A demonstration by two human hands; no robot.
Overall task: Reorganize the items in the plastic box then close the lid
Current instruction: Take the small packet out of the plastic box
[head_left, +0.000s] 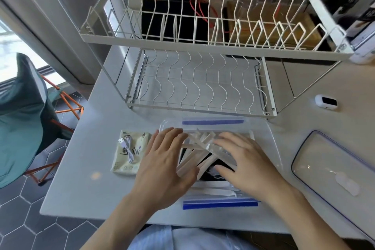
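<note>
Pale sticks (pixel 203 148) are spread by flat, unclenched left hand (pixel 162 166) and right hand (pixel 243 160) inside the plastic box (pixel 269 138); its lid (pixel 328 164), right of the box, is not yet fitted.

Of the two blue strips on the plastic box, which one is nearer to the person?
The darker blue strip along the edge of the plastic box below both wrists. The other strip is paler and lies on the edge beside the white rack.

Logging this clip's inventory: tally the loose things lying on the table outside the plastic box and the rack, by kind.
Clear plastic lid with blue rim: 1
Cream tissue packet: 1
Coiled white USB cable, lying on that packet: 1
Small white oval device with a dark window: 1
Total: 4
The stick-like wrapped items in the box overlap under the hands, so they are left uncounted.
</note>
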